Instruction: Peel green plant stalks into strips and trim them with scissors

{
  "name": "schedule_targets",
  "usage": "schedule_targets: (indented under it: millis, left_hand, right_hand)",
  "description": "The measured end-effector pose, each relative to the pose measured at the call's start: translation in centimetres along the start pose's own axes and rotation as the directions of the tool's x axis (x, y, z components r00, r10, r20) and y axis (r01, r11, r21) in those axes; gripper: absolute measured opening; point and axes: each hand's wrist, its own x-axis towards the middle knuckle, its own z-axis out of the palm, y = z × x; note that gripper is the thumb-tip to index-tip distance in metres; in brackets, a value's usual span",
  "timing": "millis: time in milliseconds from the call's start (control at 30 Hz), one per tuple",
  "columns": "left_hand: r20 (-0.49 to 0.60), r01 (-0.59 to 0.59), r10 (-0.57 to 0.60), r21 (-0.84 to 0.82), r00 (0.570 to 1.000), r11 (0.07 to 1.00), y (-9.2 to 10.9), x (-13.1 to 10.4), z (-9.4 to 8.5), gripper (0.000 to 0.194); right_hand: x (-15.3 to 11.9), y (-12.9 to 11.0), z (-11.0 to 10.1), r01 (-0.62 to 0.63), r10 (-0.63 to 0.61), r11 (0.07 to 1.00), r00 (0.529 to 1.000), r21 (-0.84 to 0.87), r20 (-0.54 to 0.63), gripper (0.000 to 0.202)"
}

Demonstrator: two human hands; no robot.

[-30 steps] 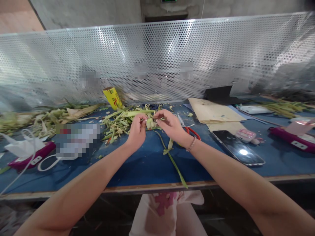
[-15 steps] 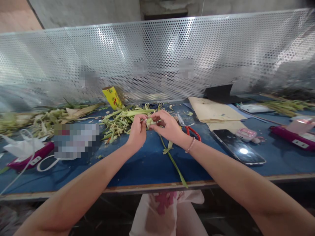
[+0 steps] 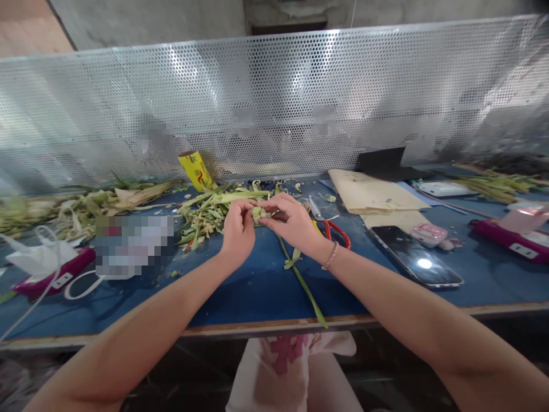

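Between my hands is a small pale green, folded leaf bud point(image 3: 258, 214), its exact kind unclear. My left hand point(image 3: 239, 232) pinches it from the left with bent fingers. From the other side my right hand point(image 3: 294, 223), with a bracelet at the wrist, grips it between thumb and fingers. A long green stem point(image 3: 305, 286) with a small knotted leaf slants from below my right hand to the table's front edge; its joint with the bud is hidden. Just beyond the right hand lie red-handled scissors point(image 3: 337, 232). A heap of pale green plant strips point(image 3: 206, 217) lies behind my left hand.
Left on the blue table point(image 3: 231, 303) are more dried leaves point(image 3: 81, 214), a magenta power strip point(image 3: 55, 280) and a white cable. To the right lie a phone point(image 3: 414, 257), a pink case point(image 3: 429, 233) and brown paper point(image 3: 373, 191). A yellow box point(image 3: 196, 170) leans near the perforated metal screen point(image 3: 278, 86).
The bud has turned slightly between my fingers, and my left hand has shifted a little to the left. The stem and the table items stay put.
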Motion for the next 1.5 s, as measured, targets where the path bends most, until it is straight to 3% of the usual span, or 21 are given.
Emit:
schedule_targets:
  millis: [267,633,833,1000,1167,1500]
  left_hand:
    - [-0.011,0.007,-0.007,0.02,1.0,1.0,-0.2,0.0,0.1,0.018]
    - [-0.031,-0.204,0.205,0.018,0.978,0.979,-0.4,0.0,0.0,0.02]
    - [-0.036,-0.15,0.15,0.005,0.988,0.989,-0.4,-0.3,0.2,0.017]
    - [-0.014,-0.007,0.008,0.029,1.0,1.0,0.1,-0.3,0.4,0.012]
    - [-0.003,0.089,-0.089,0.013,0.996,0.996,0.1,-0.4,0.8,0.012]
    - [0.024,0.089,-0.09,0.058,0.996,0.994,-0.1,-0.7,1.2,0.017]
  right_hand:
    - [0.3,-0.1,0.1,-0.065,0.063,0.997,0.997,-0.035,-0.047,0.02]
    - [0.3,0.3,0.4,-0.133,0.141,0.979,0.989,0.152,-0.048,0.015]
    - [0.3,0.1,0.7,-0.133,0.153,0.972,0.984,0.194,-0.091,0.009]
    - [0.2,0.0,0.9,-0.193,0.222,0.94,0.972,0.282,-0.076,0.011]
    - [0.0,0.2,1.0,-0.148,0.167,0.975,0.98,0.166,-0.105,0.005]
    - [0.0,1.0,1.0,-0.118,0.115,0.993,0.975,-0.004,-0.192,0.009]
